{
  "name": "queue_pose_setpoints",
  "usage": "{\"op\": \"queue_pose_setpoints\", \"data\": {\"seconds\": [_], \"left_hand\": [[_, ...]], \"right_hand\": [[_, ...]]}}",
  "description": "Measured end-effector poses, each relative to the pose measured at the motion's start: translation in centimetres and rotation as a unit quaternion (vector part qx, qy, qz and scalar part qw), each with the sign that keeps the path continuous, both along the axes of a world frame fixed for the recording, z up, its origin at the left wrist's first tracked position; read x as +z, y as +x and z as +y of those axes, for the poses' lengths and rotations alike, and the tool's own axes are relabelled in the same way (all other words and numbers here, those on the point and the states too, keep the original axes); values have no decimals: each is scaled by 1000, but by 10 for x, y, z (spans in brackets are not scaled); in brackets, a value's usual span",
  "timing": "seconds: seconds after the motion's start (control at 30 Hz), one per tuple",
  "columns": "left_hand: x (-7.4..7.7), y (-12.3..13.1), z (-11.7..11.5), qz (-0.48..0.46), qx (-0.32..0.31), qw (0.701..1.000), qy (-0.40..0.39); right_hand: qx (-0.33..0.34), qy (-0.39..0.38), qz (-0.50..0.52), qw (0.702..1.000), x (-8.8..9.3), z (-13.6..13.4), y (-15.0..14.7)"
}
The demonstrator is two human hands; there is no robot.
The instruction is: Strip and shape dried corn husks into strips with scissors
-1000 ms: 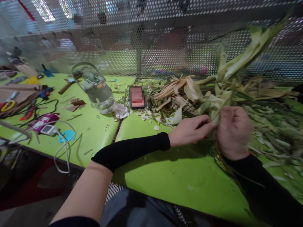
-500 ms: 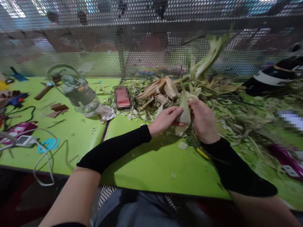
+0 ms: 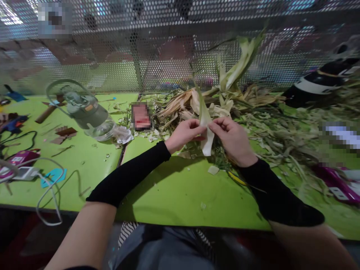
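Both my hands pinch one pale green husk leaf point(image 3: 206, 129) above the green table point(image 3: 174, 195). My left hand point(image 3: 184, 134) grips its left edge with closed fingers. My right hand point(image 3: 232, 140) pinches the right edge, thumb and forefinger together. The leaf stands nearly upright, its tip pointing up and its lower end hanging below my fingers. Behind my hands lies a heap of dry and green husks point(image 3: 225, 101). Black sleeves cover both forearms.
A clear bottle with a grey-green lid point(image 3: 84, 112) lies on its side at the left. Cables, a charger point(image 3: 24, 172) and small tools are at the far left. A perforated metal screen point(image 3: 157, 48) backs the table. Leaf scraps spread to the right; a purple device point(image 3: 337, 183) lies there.
My hands have drawn a single husk leaf out of the heap and now hold it upright between them. The view has swung to the right.
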State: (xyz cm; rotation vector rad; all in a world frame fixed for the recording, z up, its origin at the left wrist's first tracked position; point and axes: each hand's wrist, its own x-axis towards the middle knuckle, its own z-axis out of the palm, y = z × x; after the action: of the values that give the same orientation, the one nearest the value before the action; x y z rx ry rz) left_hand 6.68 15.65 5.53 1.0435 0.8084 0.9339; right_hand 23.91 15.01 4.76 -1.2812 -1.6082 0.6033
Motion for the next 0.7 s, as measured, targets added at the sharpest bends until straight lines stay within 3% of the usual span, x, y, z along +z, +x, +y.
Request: {"op": "queue_pose_setpoints", "data": {"seconds": [0.37, 0.6, 0.7], "left_hand": [[-3, 1, 4, 54, 7, 998, 32], [-12, -1, 7, 105, 28, 988, 109], [-11, -4, 6, 168, 41, 971, 163]], "right_hand": [[11, -13, -5, 1000, -1, 2, -2], [-8, 46, -92, 995, 0, -6, -8], [-20, 69, -109, 991, -2, -9, -11]]}}
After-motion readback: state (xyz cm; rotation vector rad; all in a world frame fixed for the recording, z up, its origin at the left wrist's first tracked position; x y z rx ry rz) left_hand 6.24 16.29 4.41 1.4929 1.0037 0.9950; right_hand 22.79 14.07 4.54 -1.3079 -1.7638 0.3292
